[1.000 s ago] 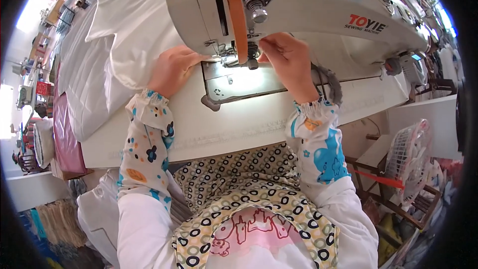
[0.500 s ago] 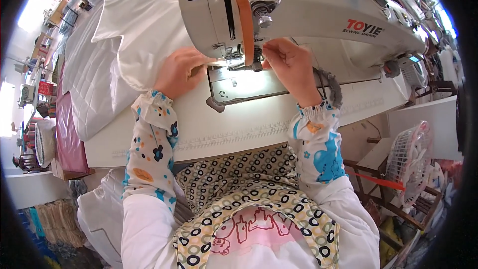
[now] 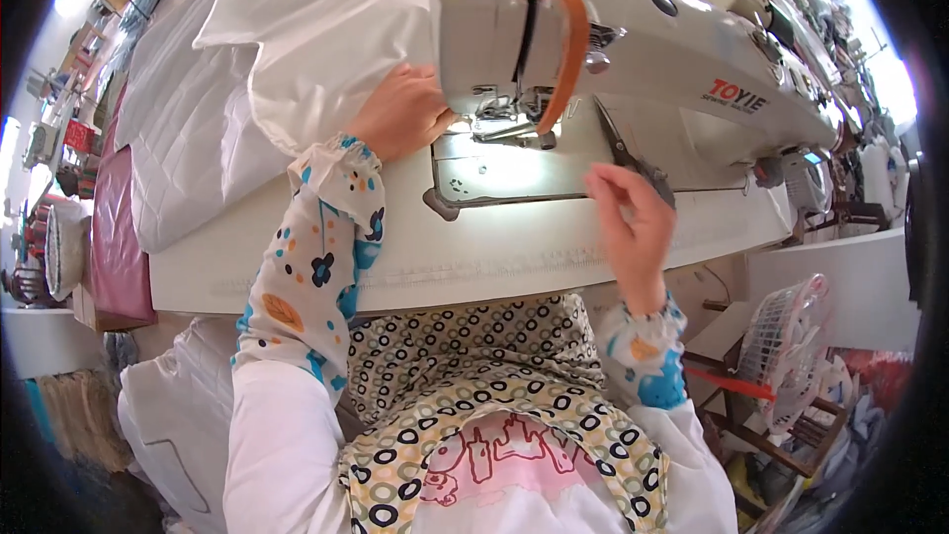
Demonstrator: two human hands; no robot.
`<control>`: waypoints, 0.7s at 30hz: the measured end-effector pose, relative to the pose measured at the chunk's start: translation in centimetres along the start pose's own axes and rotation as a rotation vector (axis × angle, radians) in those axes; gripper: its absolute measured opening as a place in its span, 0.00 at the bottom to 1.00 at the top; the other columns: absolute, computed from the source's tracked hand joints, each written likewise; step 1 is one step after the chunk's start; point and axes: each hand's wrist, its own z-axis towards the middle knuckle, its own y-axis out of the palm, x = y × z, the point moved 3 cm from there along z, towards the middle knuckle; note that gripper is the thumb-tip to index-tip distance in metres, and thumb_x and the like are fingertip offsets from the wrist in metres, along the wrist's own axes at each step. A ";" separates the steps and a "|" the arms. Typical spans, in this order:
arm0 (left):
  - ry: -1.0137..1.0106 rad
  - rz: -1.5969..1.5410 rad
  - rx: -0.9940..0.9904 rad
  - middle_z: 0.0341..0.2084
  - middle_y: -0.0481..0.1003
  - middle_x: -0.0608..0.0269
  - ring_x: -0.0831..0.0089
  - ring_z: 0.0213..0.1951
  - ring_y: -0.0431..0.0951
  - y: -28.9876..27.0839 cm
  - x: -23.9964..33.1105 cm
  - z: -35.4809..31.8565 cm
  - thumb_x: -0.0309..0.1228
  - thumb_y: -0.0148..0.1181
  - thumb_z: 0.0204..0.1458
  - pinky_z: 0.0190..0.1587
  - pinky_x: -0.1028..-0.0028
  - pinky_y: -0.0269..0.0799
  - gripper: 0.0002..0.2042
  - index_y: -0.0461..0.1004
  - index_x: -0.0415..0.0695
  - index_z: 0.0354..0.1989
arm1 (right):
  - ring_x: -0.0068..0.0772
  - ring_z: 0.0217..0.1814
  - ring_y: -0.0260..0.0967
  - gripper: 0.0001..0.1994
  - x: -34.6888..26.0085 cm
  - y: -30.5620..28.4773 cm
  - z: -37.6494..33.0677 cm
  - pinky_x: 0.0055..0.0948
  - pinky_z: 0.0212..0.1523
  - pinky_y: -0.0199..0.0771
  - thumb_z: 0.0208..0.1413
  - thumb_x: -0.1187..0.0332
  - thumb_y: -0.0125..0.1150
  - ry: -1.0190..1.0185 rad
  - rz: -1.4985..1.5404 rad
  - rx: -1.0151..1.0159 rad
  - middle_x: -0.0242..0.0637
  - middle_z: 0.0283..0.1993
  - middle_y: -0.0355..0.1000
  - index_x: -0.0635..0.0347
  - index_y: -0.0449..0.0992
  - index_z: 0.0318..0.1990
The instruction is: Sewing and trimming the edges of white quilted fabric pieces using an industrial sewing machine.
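White satiny fabric (image 3: 316, 35) lies left of the sewing machine (image 3: 652, 49), its edge reaching the presser foot (image 3: 504, 111). My left hand (image 3: 405, 114) is closed on that edge, just left of the foot; the machine head partly hides its fingertips. To the right, my right hand (image 3: 635, 227) hovers above the front of the table, slightly blurred. Its fingers are loosely bent and apart, with nothing visible in them. Dark scissors (image 3: 615, 138) rest on the machine bed just beyond this hand, points facing away from me.
An orange strap (image 3: 567, 49) hangs down the machine head. Quilted white fabric (image 3: 188, 148) covers the table's left side. A ruler scale (image 3: 445, 267) runs along the white tabletop (image 3: 395, 237). At lower right stands a fan (image 3: 791, 346) beside a wooden stool.
My right hand has moved from beside the needle toward me and to the right, uncovering the scissors. My left hand stays at the fabric edge. The whole view has shifted slightly.
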 end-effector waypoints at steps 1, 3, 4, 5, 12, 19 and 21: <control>-0.014 -0.006 0.006 0.35 0.77 0.61 0.60 0.47 0.73 0.1 -0.1 -0.2 0.33 0.59 0.56 0.50 0.60 0.63 0.06 0.80 0.46 0.34 | 0.21 0.38 0.78 0.07 -0.1 -1.0 -0.3 0.21 0.40 0.76 0.61 0.77 0.61 -0.006 -0.105 -0.026 0.35 0.39 0.81 0.68 0.79 0.45; -0.025 -0.022 0.021 0.34 0.77 0.63 0.63 0.47 0.72 0.5 -0.5 -0.1 0.33 0.59 0.56 0.50 0.62 0.62 0.06 0.80 0.47 0.33 | 0.25 0.40 0.78 0.08 -0.9 -3.3 -0.7 0.24 0.42 0.76 0.60 0.77 0.62 0.005 -0.208 -0.063 0.37 0.40 0.80 0.67 0.78 0.46; -0.008 0.022 0.054 0.35 0.76 0.65 0.64 0.47 0.72 0.7 -1.0 -0.3 0.34 0.59 0.56 0.50 0.62 0.62 0.06 0.80 0.48 0.33 | 0.28 0.41 0.78 0.09 -1.1 -3.9 -0.9 0.27 0.43 0.76 0.58 0.77 0.62 0.019 -0.296 -0.097 0.39 0.40 0.80 0.67 0.78 0.46; 0.023 0.060 0.091 0.35 0.76 0.67 0.65 0.47 0.72 1.0 -1.1 -0.1 0.34 0.59 0.56 0.50 0.62 0.62 0.06 0.80 0.49 0.33 | 0.28 0.41 0.78 0.09 -1.2 -5.0 -1.3 0.27 0.43 0.76 0.58 0.77 0.62 0.016 -0.307 -0.097 0.39 0.40 0.80 0.67 0.78 0.46; -0.054 0.161 -0.037 0.36 0.74 0.70 0.68 0.46 0.72 0.3 -0.1 0.0 0.35 0.60 0.57 0.50 0.63 0.61 0.06 0.79 0.48 0.30 | 0.53 0.51 0.71 0.20 0.5 -6.0 -2.0 0.46 0.48 0.72 0.52 0.74 0.61 0.063 -0.939 -0.308 0.47 0.48 0.73 0.63 0.71 0.54; -0.038 0.157 0.195 0.35 0.73 0.67 0.67 0.43 0.74 -0.1 0.3 -0.5 0.34 0.63 0.54 0.46 0.63 0.64 0.06 0.74 0.47 0.31 | 0.58 0.43 0.73 0.21 2.2 -6.1 0.8 0.48 0.43 0.73 0.46 0.71 0.63 0.436 -0.894 -0.545 0.49 0.40 0.75 0.63 0.69 0.50; -0.049 0.131 0.217 0.34 0.73 0.66 0.65 0.42 0.75 -0.1 0.3 -0.6 0.33 0.63 0.54 0.45 0.63 0.66 0.07 0.73 0.46 0.31 | 0.60 0.41 0.73 0.22 2.2 -6.2 0.8 0.48 0.41 0.73 0.46 0.70 0.64 0.491 -0.926 -0.553 0.50 0.39 0.76 0.63 0.69 0.50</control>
